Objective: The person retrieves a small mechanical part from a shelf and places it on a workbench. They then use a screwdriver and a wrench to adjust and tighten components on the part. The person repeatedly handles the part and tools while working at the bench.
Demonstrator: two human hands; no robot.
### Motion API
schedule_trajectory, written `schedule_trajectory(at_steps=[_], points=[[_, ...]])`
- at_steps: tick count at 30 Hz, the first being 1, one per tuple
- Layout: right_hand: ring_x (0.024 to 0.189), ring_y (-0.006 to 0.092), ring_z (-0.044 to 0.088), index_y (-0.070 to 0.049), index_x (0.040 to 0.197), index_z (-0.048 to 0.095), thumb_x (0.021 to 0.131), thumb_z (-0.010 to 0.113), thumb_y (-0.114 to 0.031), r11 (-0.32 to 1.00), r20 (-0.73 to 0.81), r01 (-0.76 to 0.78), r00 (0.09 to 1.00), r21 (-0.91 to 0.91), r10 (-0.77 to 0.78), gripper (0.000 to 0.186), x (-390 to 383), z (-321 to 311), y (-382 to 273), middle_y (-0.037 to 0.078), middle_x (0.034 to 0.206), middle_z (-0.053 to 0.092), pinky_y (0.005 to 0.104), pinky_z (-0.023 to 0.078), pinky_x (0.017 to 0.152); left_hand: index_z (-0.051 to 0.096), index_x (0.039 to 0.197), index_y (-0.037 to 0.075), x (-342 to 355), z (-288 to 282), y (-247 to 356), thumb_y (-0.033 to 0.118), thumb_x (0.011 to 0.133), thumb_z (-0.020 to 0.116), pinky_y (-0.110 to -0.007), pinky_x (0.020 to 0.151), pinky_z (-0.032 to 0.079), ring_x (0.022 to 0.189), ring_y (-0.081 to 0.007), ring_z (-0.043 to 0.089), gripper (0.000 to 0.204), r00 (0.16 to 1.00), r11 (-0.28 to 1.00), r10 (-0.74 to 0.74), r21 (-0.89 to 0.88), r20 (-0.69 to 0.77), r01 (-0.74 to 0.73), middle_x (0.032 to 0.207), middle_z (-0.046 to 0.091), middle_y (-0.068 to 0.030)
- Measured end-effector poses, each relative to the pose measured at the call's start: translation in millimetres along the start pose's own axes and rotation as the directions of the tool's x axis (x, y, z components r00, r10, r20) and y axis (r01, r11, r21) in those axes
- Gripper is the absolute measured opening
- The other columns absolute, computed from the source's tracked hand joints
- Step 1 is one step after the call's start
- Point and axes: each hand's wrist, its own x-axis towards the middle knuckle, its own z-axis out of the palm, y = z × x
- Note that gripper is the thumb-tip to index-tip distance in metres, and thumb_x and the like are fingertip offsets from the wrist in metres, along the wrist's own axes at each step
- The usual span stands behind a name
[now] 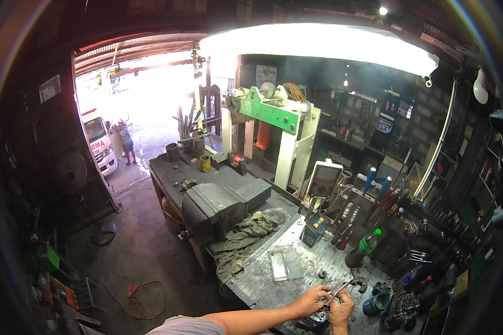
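Observation:
Both my hands are close together over a round metal part with a slotted housing (318,316), like an alternator, at the bench's near edge. My right hand (342,310) is closed around a slim, dark rod-shaped tool (341,288) that slants up to the right. My left hand (309,302) has its fingers curled in against the tool's lower end, just above the part. The hands cover most of the part. A small dark ring-shaped piece (322,274) lies just beyond them, and a curved metal piece (360,284) sits by the tool's far end.
On the worn metal-topped bench (251,287) are a shallow tray (279,264), a green-capped bottle (363,248), a small box with coloured buttons (315,229) and a crumpled cloth (251,231). Right of my hands stand a blue can (375,303) and another alternator-like part (403,307). A vise (212,207) rises beyond.

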Motion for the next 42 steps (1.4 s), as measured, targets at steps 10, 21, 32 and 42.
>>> schedule_trajectory(at_steps=[10, 21, 32, 42], points=[[0.153, 0.0436, 0.053, -0.004, 0.13, 0.08, 0.083, 0.092, -0.019, 0.669, 0.322, 0.558, 0.83, -0.491, -0.456, 0.051, 23, -57, -84, 0.02, 0.148, 0.069, 0.0542, 0.039, 0.129, 0.082, 0.123, 0.008, 5, -5, 5, 0.021, 0.105, 0.077, -0.049, 0.119, 0.051, 0.135, -0.0397, 0.067, 0.023, 0.997, 0.999, 0.036, -0.011, 0.065, -0.035, 0.14, 0.074, -0.0168], [0.082, 0.0396, 0.082, -0.001, 0.09, 0.085, 0.108, 0.062, -0.04, 0.734, 0.57, -0.077, 0.577, -0.675, 0.585, 0.048, 102, -42, -111, 0.019, 0.078, 0.08, 0.0465, 0.065, 0.084, 0.08, 0.129, 0.006, -4, -3, 25, 0.02, 0.106, 0.072, -0.046, 0.113, 0.057, 0.131, -0.0365, 0.071, 0.029, 0.997, 0.997, -0.071, 0.002, 0.021, 0.071, 0.145, 0.074, -0.0133], [0.085, 0.0328, 0.083, -0.009, 0.08, 0.085, 0.107, 0.068, -0.053, 0.448, 0.692, 0.551, 0.674, -0.704, 0.259, 0.054, 95, -43, -123, 0.008, 0.069, 0.078, 0.0498, 0.063, 0.091, 0.082, 0.131, 0.012, 3, 0, 12, 0.026, 0.107, 0.073, -0.049, 0.115, 0.051, 0.13, -0.035, 0.07, 0.029, 0.994, 0.995, -0.044, 0.096, 0.096, 0.035, 0.141, 0.077, -0.0094], [0.134, 0.0278, 0.072, -0.015, 0.149, 0.071, 0.102, 0.068, -0.027, -0.013, 0.951, 1.0, 0.02, -0.025, -0.308, 0.048, 118, -83, -141, 0.009, 0.141, 0.075, 0.0513, 0.052, 0.121, 0.082, 0.126, 0.013, 17, -14, 10, 0.029, 0.106, 0.074, -0.05, 0.115, 0.051, 0.131, -0.0305, 0.072, 0.027, 0.971, 0.999, 0.004, 0.042, 0.238, -0.014, 0.139, 0.079, -0.0039]])
